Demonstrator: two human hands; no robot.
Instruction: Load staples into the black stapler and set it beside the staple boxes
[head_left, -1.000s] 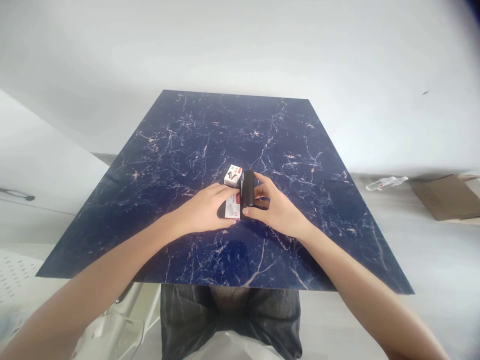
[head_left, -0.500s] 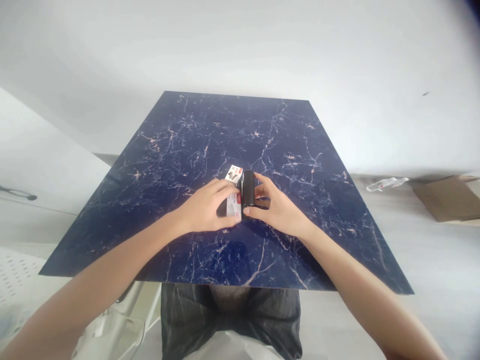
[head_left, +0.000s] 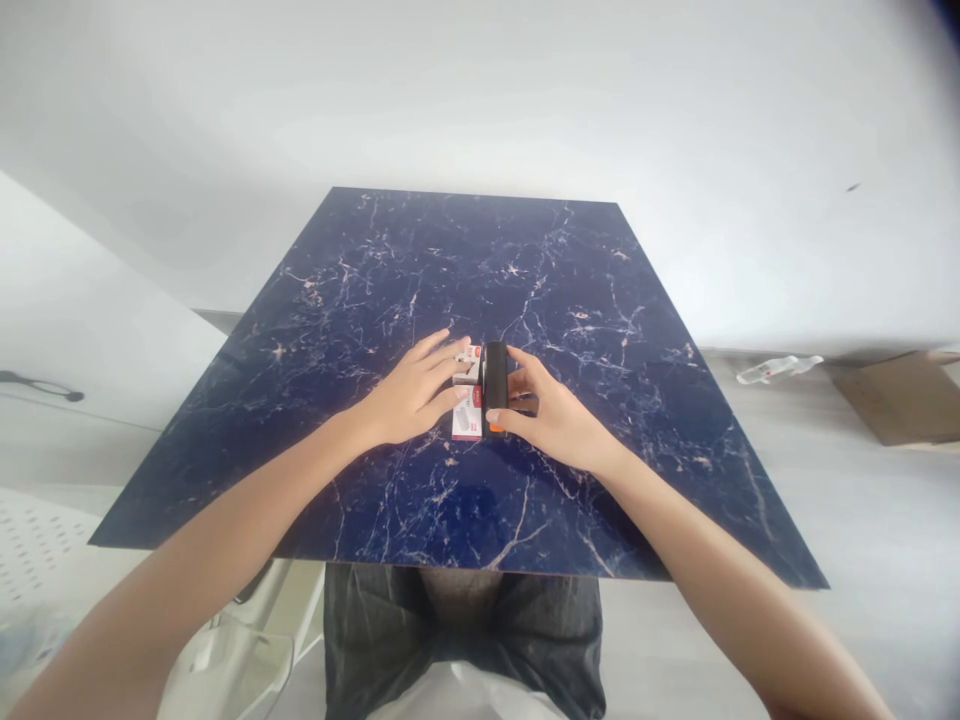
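Observation:
A black stapler-like thing [head_left: 496,372], with an orange patch near its close end, lies on the blue marbled table [head_left: 480,270]. My right hand [head_left: 553,412] grips it from the right, thumb at the near end and fingertips at the far end. Directly left of it is a small white and red printed box [head_left: 466,424]. A narrow greyish strip crosses the box's middle; what it is I cannot make out. My left hand [head_left: 409,398] hovers at the box's left side, fingers spread, with the fingertips over or against the box; contact is unclear.
On the floor at the right are a clear plastic bottle-like item [head_left: 778,369] and a brown cardboard box [head_left: 896,400]. A white chair or frame [head_left: 232,650] stands below the table's left front. My legs [head_left: 367,640] are under the near edge.
My left hand has loosened from the box, drawn slightly left and away, and spread its fingers, uncovering more of the box. The orange patch now shows. My right hand keeps its grip.

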